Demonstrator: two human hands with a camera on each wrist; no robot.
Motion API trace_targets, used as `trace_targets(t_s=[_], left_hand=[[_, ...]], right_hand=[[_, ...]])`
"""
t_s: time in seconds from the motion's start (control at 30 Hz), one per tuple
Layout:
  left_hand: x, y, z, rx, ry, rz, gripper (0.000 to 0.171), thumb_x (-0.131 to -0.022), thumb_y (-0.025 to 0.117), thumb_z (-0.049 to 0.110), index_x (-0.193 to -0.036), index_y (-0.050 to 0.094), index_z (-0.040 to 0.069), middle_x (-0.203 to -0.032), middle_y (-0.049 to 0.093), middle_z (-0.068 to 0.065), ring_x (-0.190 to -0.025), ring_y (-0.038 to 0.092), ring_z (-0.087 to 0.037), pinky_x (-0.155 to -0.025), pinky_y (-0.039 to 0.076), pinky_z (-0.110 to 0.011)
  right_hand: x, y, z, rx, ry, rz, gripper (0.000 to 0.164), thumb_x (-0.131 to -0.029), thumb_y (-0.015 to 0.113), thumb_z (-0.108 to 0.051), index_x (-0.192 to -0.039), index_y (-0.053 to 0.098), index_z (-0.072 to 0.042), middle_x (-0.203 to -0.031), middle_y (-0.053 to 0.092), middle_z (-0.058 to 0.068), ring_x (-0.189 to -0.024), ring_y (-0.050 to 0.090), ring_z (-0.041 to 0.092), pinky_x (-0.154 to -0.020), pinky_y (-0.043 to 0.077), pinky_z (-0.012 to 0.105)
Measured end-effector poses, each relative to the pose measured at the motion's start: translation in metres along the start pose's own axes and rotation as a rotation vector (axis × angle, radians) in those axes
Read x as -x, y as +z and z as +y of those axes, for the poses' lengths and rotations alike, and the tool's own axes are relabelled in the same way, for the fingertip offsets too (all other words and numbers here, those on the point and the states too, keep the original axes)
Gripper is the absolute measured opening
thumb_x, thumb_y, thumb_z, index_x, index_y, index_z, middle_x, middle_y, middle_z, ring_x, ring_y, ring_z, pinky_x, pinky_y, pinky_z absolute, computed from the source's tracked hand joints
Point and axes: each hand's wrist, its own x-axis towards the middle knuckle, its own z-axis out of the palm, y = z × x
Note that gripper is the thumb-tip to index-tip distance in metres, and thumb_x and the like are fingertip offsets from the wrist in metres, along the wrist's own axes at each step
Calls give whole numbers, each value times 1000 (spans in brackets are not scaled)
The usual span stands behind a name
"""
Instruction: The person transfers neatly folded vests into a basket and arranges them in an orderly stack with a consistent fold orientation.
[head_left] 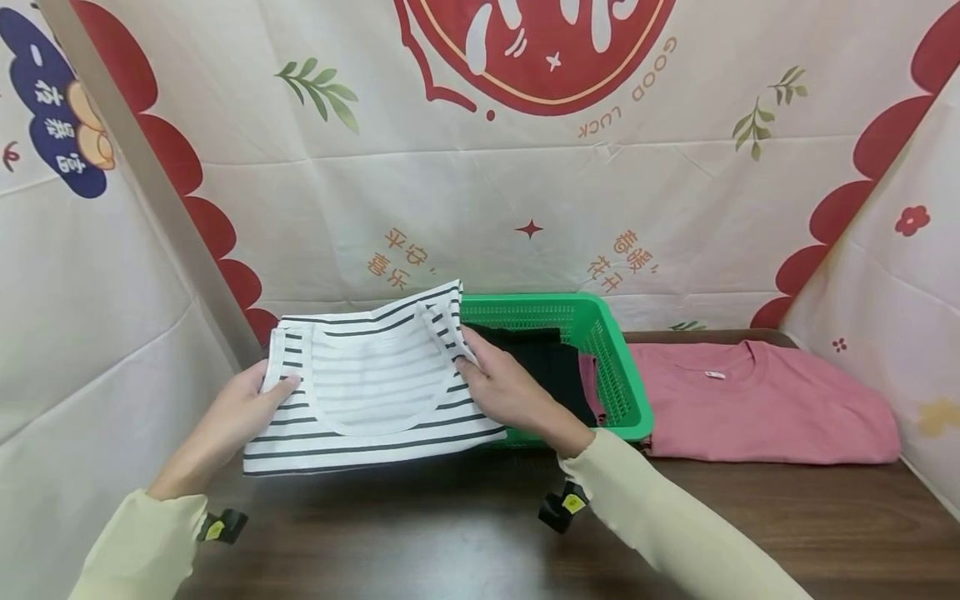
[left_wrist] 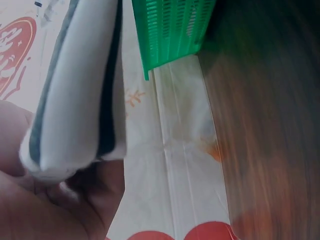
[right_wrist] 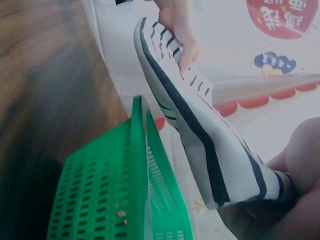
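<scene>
A folded white shirt with black stripes is held up over the table, its wide neckline facing up. My left hand grips its left edge, thumb on top and fingers underneath. At the opposite edge my right hand pinches the cloth the same way. In the left wrist view the thick folded edge of the striped shirt lies between thumb and fingers. The right wrist view shows the striped shirt tilted beside the green basket, with both hands on it.
Behind my right hand stands the green basket, holding folded black clothing and a bit of pink cloth. A folded pink shirt lies to its right on the brown wooden table. Printed cloth walls enclose the back and sides.
</scene>
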Motion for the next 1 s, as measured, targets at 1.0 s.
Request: trace_targets(t_s=[1.0], left_hand=[[-19,34,46,46,99,-131,60,-97,49,35,-146,31,7,-112,65,-21,-81,68,-20,-68,57,-31]], right_hand=[[23,-52,33,2,73,38,54,-102,38,-17,-151,18,-29,-151,34,-1,-127,39,14,-106,35,51]])
